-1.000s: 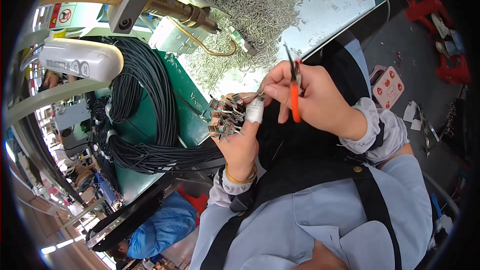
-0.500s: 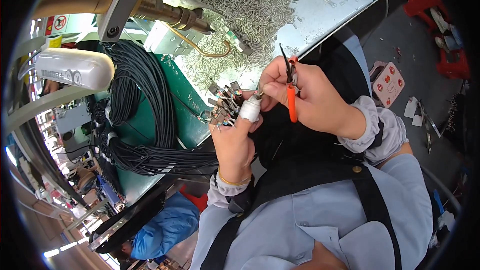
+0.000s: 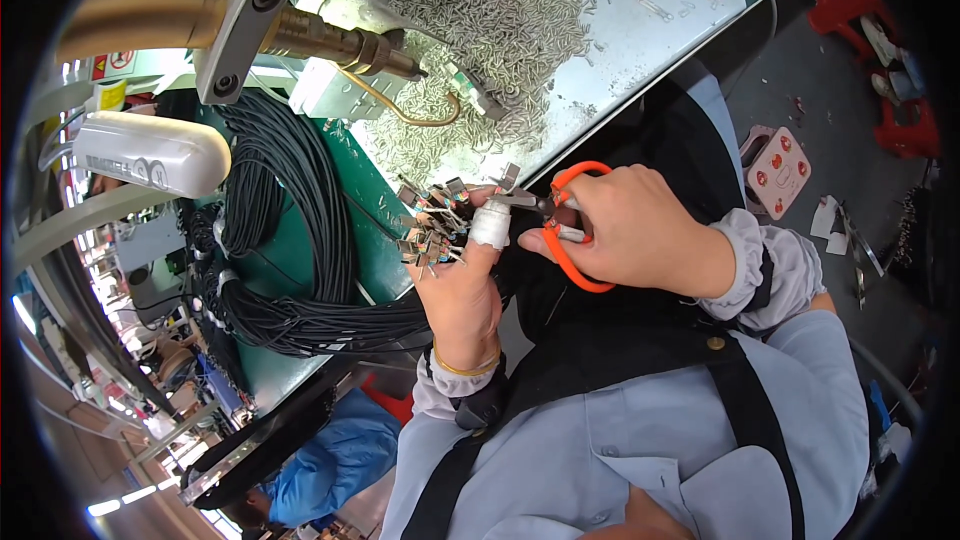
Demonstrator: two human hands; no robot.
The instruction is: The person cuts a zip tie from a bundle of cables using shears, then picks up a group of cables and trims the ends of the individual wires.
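My left hand (image 3: 462, 305) is closed on a bunch of black cables with small metal connectors (image 3: 432, 225) and coloured wires at their ends. White tape wraps its thumb. In my right hand (image 3: 645, 230) is a pair of scissors (image 3: 582, 278) with orange loop handles, the fingers around and through the loops. The blades point left, just above the taped thumb and beside a connector (image 3: 508, 177) that stands off from the bunch. Whether the blades touch a wire there cannot be made out.
Large coils of black cable (image 3: 290, 190) lie on the green table left of my hands. A heap of small metal pieces (image 3: 500, 50) covers the white board beyond. A metal nozzle (image 3: 400, 62) and a white lamp (image 3: 150, 155) reach in from the left. A person in blue (image 3: 335, 455) is at lower left.
The scissors have swung from upright against my right palm to pointing left, with their loops now spread around my fingers. My right fingers have drawn back from the left thumb.
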